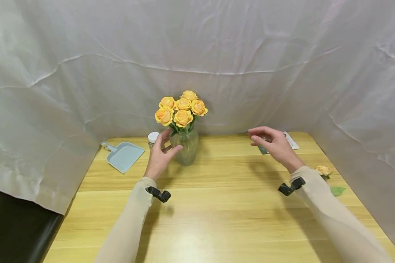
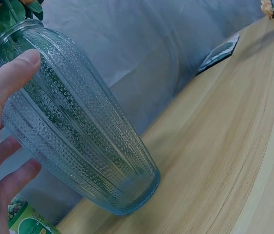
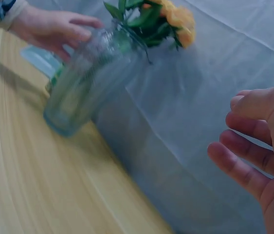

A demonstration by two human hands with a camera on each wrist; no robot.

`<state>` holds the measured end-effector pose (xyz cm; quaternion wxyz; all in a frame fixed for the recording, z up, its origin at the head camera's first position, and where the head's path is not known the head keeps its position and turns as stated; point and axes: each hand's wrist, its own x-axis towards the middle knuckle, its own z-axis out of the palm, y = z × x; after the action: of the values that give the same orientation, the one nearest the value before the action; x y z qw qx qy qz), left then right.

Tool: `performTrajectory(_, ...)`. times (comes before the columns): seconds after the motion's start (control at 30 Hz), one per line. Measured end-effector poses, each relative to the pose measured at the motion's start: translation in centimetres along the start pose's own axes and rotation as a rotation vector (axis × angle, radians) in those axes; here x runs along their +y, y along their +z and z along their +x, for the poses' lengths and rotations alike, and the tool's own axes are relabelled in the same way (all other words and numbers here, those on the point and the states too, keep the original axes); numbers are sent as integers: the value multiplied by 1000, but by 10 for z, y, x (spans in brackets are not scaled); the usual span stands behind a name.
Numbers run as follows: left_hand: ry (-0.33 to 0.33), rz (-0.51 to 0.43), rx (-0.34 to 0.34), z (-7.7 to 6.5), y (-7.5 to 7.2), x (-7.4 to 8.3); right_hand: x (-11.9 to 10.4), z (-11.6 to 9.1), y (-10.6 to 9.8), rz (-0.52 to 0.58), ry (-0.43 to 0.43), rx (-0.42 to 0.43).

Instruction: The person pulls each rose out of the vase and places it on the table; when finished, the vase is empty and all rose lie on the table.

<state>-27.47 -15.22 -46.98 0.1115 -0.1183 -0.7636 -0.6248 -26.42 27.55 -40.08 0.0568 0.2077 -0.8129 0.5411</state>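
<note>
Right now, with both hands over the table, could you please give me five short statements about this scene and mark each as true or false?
1. Yellow roses stand in the glass vase. True.
2. The right hand grips the glass vase. False: it holds nothing.
3. The left hand is the hand nearer to the glass vase. True.
4. The dustpan is bright red. False: it is pale grey-blue.
5. The small container has a white cap. True.
</note>
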Motion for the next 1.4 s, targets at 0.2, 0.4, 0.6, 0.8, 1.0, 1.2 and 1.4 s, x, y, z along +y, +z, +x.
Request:
performTrajectory(0.2,0,-5,-3,0,3,-1,-6,18,30,99,-40,11)
performTrajectory(0.4,-1,-6,0,0,3,-2,-17,33,56,161,-72,4)
performTrajectory(0.6,4,-14,5,0,4,-5,-26,46,78,193,-116,-10)
performTrajectory(0.8,4,-26,16,-1,3,-5,-32,59,105,260,-169,5)
performTrajectory(1.0,0,-19,16,-1,2,-5,-40,69,131,287,-214,-25)
performTrajectory(1.2,2,-26,5,0,2,-4,-47,78,148,290,-214,-64)
performTrajectory(1.4,11,-18,10,1,1,-4,-51,87,157,238,-182,-67)
